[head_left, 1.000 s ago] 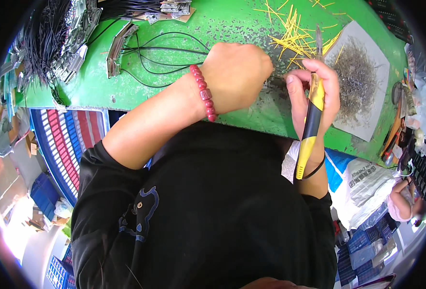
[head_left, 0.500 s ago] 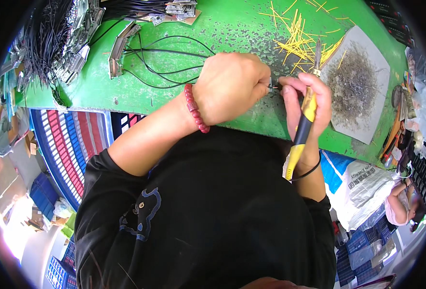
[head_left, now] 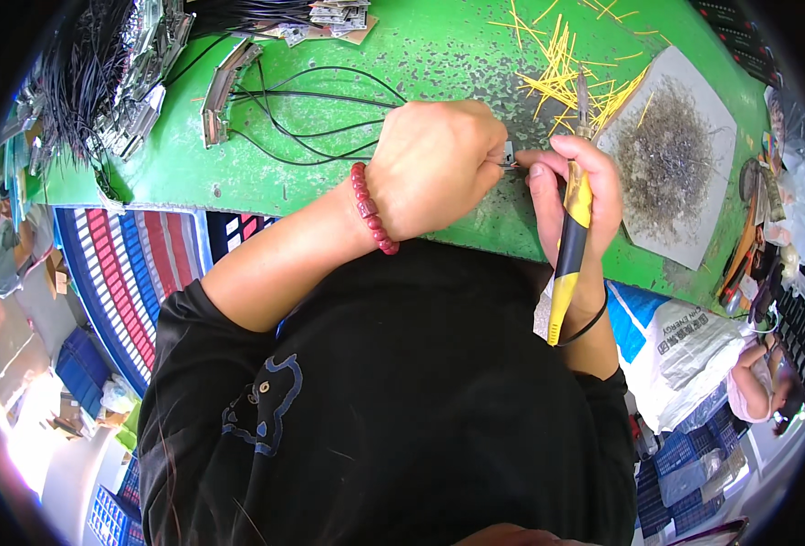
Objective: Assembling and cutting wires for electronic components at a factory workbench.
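Note:
My left hand (head_left: 439, 168), with a red bead bracelet on its wrist, is closed on a black cable (head_left: 329, 95). The cable loops out to the left and reaches an angled metal-and-plastic piece (head_left: 218, 102) on the green bench. Thin wire ends (head_left: 513, 166) stick out beside my left fingertips. My right hand (head_left: 602, 187) grips a soldering iron (head_left: 570, 255) by its yellow and black handle, the metal tip pointing away from me. The right index finger and thumb are close to the wire ends; whether they pinch one is too small to tell.
Thin yellow tubes (head_left: 557, 77) lie scattered beyond my right hand. A grey board (head_left: 716, 155) with dark residue sits to the right. Bundled black cables (head_left: 84, 82) with metal pieces are piled at the far left. The green bench's (head_left: 175, 187) near edge runs below my hands.
My right hand has shifted slightly left, and the soldering iron's tip has swung a little to the left and nearer. My left hand has barely moved and still holds the cable.

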The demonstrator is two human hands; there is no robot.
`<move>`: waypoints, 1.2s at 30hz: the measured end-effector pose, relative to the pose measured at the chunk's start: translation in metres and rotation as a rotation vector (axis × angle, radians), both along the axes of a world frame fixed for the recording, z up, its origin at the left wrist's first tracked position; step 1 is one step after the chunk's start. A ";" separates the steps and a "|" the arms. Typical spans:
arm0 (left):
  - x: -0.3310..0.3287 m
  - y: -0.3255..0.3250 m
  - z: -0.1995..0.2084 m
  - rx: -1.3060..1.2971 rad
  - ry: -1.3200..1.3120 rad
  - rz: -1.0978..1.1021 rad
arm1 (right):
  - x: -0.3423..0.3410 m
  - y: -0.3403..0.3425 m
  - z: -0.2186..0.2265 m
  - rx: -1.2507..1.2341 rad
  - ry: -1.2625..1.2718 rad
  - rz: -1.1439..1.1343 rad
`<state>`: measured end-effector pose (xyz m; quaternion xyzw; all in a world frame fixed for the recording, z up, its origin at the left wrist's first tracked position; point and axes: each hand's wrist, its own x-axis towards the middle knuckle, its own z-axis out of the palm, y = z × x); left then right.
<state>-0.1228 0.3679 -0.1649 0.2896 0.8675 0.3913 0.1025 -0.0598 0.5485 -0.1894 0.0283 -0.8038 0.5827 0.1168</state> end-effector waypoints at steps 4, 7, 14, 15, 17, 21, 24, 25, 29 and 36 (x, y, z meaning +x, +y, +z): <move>0.000 0.000 -0.001 0.003 0.003 0.014 | -0.010 -0.004 0.002 0.008 0.027 0.025; 0.000 0.000 -0.001 -0.013 0.000 0.019 | -0.011 -0.005 0.004 0.037 0.053 0.087; 0.002 -0.001 -0.001 0.023 -0.042 0.034 | -0.012 -0.007 0.001 -0.025 -0.009 0.077; 0.002 -0.001 -0.001 0.051 -0.071 0.043 | -0.011 -0.006 -0.001 -0.027 -0.009 0.076; 0.005 0.001 -0.004 0.058 -0.036 0.075 | -0.010 -0.003 -0.004 -0.024 -0.032 0.099; 0.003 0.002 -0.005 0.009 -0.002 0.091 | -0.007 0.005 -0.003 0.010 0.061 -0.021; 0.002 0.005 -0.004 -0.021 0.018 0.096 | 0.006 0.015 0.010 -0.109 -0.026 -0.028; 0.002 0.006 -0.003 -0.024 0.017 0.094 | 0.012 0.019 0.014 -0.111 -0.068 -0.022; 0.003 0.009 -0.001 -0.072 0.055 0.098 | 0.031 0.034 0.012 -0.106 -0.108 -0.106; 0.004 0.012 -0.003 -0.090 0.096 0.119 | 0.042 0.031 -0.002 -0.266 -0.021 -0.193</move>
